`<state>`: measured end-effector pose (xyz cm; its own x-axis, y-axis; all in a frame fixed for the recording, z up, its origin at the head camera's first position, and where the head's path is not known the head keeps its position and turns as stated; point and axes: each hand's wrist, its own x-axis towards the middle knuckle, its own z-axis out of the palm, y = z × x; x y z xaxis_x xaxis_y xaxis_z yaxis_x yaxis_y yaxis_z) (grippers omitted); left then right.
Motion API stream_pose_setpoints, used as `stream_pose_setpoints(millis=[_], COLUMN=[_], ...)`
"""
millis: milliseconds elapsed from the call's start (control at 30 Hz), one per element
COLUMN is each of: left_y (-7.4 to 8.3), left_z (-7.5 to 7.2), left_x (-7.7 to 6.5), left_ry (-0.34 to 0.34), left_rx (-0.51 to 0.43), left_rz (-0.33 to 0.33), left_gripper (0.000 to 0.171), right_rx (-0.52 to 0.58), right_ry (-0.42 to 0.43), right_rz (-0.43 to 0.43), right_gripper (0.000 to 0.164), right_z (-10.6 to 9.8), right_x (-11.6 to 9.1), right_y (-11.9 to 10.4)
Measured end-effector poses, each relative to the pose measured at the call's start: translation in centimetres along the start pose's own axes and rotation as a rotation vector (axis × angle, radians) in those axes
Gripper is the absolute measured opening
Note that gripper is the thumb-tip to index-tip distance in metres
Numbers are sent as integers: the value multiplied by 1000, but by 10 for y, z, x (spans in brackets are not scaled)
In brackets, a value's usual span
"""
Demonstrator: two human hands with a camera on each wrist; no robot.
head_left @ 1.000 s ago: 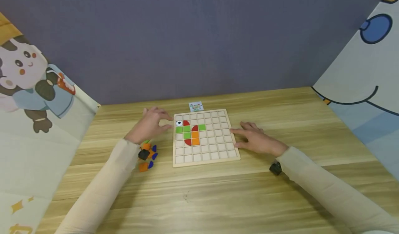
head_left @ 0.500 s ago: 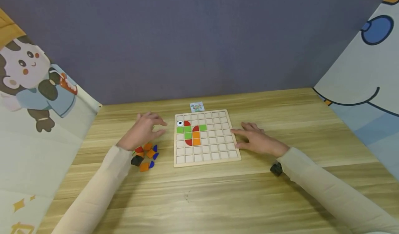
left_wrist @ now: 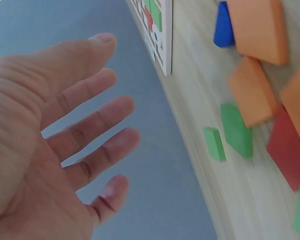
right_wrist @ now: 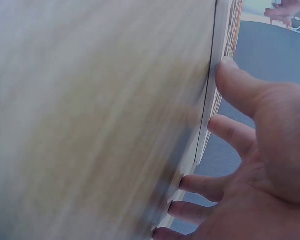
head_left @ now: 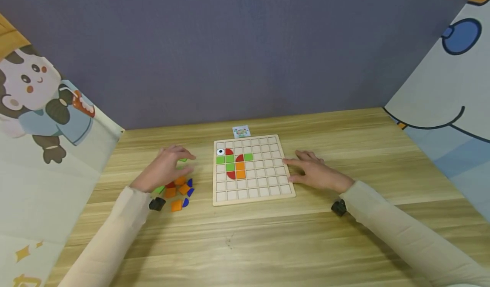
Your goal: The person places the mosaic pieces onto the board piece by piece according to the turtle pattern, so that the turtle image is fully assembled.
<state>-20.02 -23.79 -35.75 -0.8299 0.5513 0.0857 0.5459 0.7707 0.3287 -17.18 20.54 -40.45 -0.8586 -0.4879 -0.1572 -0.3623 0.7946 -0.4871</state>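
Observation:
My left hand hovers over the loose coloured blocks left of the board, holding nothing; its fingers are spread and relaxed in the left wrist view. Beneath and beside it lie orange blocks, blue rounded blocks, green blocks and a red block. The wooden grid board carries green, red and orange tiles and a white eye tile on its left half. At the board's right edge my right hand rests with thumb and forefinger touching the rim, fingers extended.
A small picture card lies behind the board's far edge. The wood-grain table backs onto a dark blue-grey wall, with cartoon-printed panels at both sides.
My left hand has drawn away from the board's left edge, back and left over the loose blocks, uncovering more of them. The right hand stays at the board's edge.

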Motion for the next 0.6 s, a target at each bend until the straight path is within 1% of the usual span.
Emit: stream_pose_setpoints(millis=[133, 300, 400, 600], left_y=[-6, -13, -15, -20], left_z=[-1, -2, -1, 1], left_x=[-8, -20, -27, -38], left_ry=[-11, -51, -67, -52], left_rx=[-6, -19, -28, -38], left_rz=[-8, -73, -97, -95], left_gripper=[34, 37, 39, 39], right_rx=[-1, -1, -1, -15], right_ry=[1, 3, 3, 3], right_rz=[-1, 5, 7, 5], right_gripper=[62, 63, 63, 63], right_z=[0, 0, 0, 0], right_x=[0, 0, 0, 0], right_y=[0, 0, 0, 0])
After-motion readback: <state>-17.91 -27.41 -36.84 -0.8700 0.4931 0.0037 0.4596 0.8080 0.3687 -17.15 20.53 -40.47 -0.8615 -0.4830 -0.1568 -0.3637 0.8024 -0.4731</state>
